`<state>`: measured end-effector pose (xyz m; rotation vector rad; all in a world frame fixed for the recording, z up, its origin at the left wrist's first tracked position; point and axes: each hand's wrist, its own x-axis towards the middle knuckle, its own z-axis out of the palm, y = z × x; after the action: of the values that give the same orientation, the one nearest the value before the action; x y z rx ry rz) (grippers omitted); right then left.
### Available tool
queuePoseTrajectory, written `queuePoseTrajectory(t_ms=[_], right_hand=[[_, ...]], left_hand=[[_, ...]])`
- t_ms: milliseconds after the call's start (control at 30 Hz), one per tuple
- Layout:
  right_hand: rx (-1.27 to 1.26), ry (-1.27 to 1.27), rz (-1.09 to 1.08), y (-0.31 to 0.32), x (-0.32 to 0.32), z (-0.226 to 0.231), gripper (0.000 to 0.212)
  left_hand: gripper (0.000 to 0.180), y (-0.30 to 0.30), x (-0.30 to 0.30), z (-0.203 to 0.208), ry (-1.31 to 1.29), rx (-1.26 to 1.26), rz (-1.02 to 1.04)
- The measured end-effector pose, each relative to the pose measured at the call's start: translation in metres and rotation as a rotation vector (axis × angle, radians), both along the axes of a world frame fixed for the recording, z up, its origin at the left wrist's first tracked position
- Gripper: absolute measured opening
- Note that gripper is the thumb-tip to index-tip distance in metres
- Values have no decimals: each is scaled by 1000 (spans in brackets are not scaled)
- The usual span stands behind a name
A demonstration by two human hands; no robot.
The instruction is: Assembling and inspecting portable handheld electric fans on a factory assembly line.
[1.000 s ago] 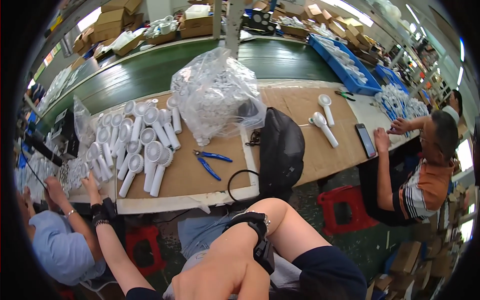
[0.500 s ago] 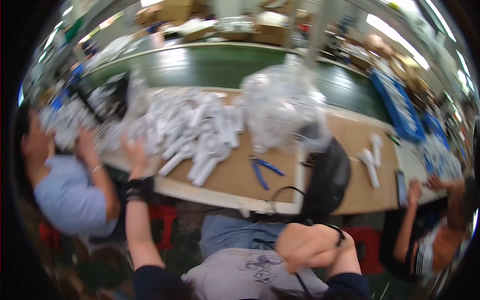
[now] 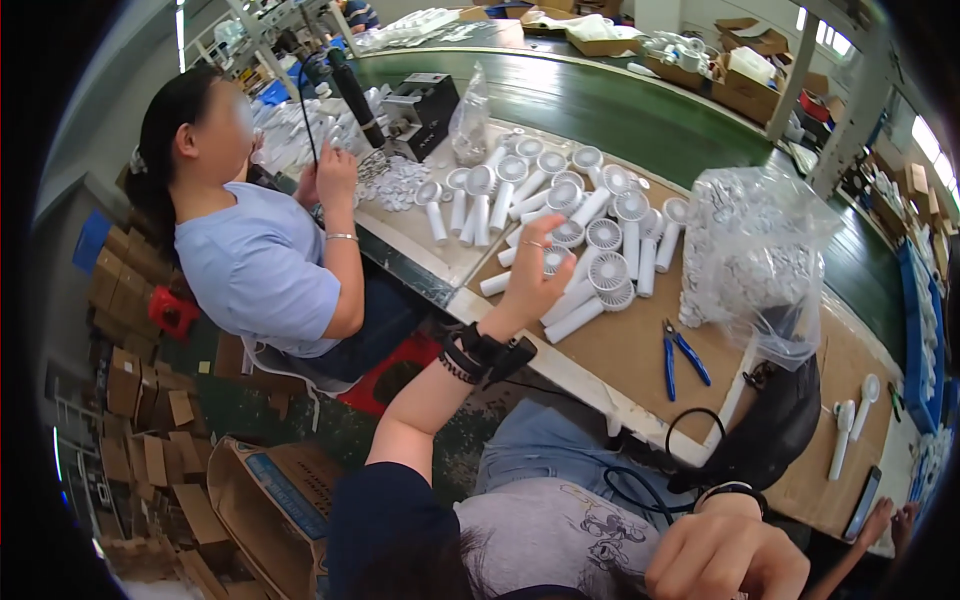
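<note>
White fans lie left of the clear bag of small white parts, near your spread left hand; pliers and black pouch lie on its near side. Your right hand curls, grip unclear.

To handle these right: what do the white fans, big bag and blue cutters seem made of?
White fans: probably hard plastic, smooth, fine grilles. Big bag: thin plastic film, glossy, transparent, creased. Cutters: dark, likely metal tips; smooth blue grips, plastic or rubber.

White fans all over the brown cardboard — blue-handled pliers near the bench's front edge, black bag right at it, and beyond the far edge, a deep green belt!
</note>
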<state>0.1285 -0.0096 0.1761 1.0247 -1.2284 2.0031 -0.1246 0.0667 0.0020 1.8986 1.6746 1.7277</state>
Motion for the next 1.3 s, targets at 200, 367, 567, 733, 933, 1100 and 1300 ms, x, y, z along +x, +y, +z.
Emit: queuePoseTrajectory(t_ms=[200, 367, 567, 733, 933, 1100, 1300], right_hand=[[171, 15, 8, -1, -5, -7, 23], [370, -18, 60, -6, 5, -23, 26], [530, -401, -206, -3, 45, -65, 21], [617, -1111, -985, 7, 79, -104, 20], [337, -1312, -2143, 37, 185, -134, 34], [429, -1512, -2608, 50, 290, -164, 40], [414, -1858, -2636, 57, 359, -215, 47]], left_hand=[[40, -8, 5, -1, -61, -73, -87], [38, -18, 7, 1, -97, -83, -123], [36, -24, 9, -5, -131, -110, -154], [34, -32, 6, -8, -133, -154, -132], [33, -16, 33, 4, -200, -125, -282], [30, -25, 43, 8, -180, -136, -366], [30, -26, 82, 30, -82, -166, -488]])
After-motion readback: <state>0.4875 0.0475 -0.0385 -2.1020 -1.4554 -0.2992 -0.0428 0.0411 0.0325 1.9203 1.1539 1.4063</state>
